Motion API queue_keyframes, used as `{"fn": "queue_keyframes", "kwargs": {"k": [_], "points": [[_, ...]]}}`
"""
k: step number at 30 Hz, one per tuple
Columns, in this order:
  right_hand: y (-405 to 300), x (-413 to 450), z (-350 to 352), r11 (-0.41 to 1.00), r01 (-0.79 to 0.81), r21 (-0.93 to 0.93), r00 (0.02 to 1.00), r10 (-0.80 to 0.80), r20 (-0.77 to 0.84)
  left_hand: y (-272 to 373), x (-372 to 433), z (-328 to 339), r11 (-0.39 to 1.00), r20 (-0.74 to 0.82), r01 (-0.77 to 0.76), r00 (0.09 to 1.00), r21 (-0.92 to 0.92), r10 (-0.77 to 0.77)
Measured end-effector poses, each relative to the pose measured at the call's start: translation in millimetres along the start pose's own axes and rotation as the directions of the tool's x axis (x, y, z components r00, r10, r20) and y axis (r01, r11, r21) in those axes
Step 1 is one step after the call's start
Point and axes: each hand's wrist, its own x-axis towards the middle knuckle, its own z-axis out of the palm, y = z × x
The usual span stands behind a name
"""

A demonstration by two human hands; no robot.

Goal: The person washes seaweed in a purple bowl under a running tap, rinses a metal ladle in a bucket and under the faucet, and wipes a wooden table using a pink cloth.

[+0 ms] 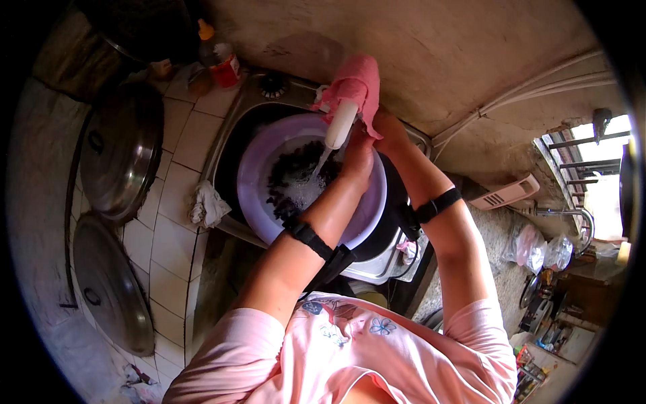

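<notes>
A purple plastic basin (248, 171) sits in a metal sink (222, 146). Dark pieces (282, 174) lie in the water inside it. Water runs into the basin from a white spout (342, 123), over whose upper part a pink cloth (356, 81) is draped. My left hand (361, 151) is beside the spout, just under the cloth's edge, with its fingers partly hidden. Behind it, my right hand (387, 132) is close to the cloth's hanging corner, its fingers mostly hidden. What either hand grips cannot be seen. Black straps circle both forearms.
On the white tiled counter (174, 237) left of the sink rest two round metal lids (121, 151) and a crumpled white cloth (208, 204). A bottle with a yellow cap (222, 63) stands by the wall. At right are wall pipes (504, 96), a curved metal faucet (588, 222) and plastic bags (530, 250).
</notes>
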Motion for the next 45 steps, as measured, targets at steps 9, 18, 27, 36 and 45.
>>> {"fn": "queue_keyframes", "kwargs": {"k": [9,18,27,36,45], "points": [[-12,9,-19,0.986,-0.158,-0.05,0.975,0.164,0.151,38,-28,-21,0.946,-0.041,0.288,0.958,0.15,-0.285],[-10,20,-18,0.979,-0.192,-0.065,0.94,0.202,0.275,52,-45,-19,0.92,-0.117,0.37,0.927,0.131,-0.356],[-10,14,-6,0.976,-0.215,-0.045,0.953,0.22,0.207,53,-28,-4,0.946,-0.017,0.313,0.95,0.079,-0.313],[-17,13,-29,0.961,-0.271,-0.063,0.921,0.278,0.273,50,-14,1,0.954,0.001,0.298,0.955,0.024,-0.298],[-14,15,-45,0.973,-0.226,-0.049,0.915,0.229,0.331,49,-10,17,0.958,0.02,0.261,0.964,0.119,-0.265]]}}
